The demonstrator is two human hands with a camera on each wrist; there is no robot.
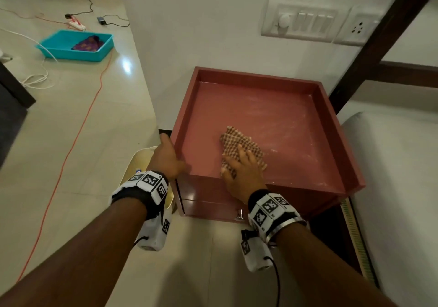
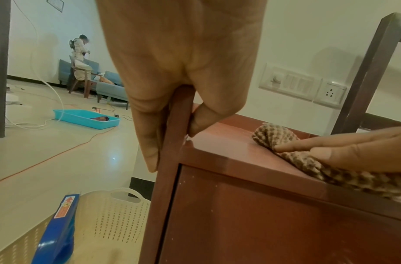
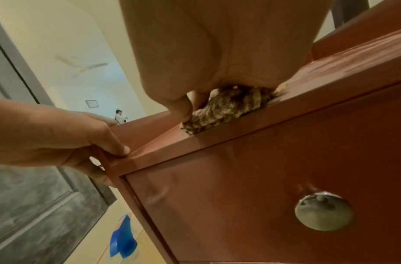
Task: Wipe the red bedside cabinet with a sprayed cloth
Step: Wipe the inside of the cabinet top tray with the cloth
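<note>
Where streaks dull the glossy red cabinet (image 1: 265, 107), flat right-hand fingers (image 1: 242, 153) on waffle-weave cloth (image 1: 239, 144) (left hand (image 1: 166, 157) pinching the raised rim)

We see a red bedside cabinet (image 1: 260, 107), its top streaked with pale smears, and on it a cloth (image 1: 241, 148) checked in brown and cream. Beside it stands a cream perforated basket (image 2: 118, 214) holding a blue bottle (image 2: 59, 230) with an orange-red label. Farther off, a turquoise tray (image 1: 75, 46) holds purple patterned fabric (image 1: 87, 43), and an orange cable (image 1: 78, 138) crosses the pale glossy floor tiles (image 1: 83, 107).
</note>
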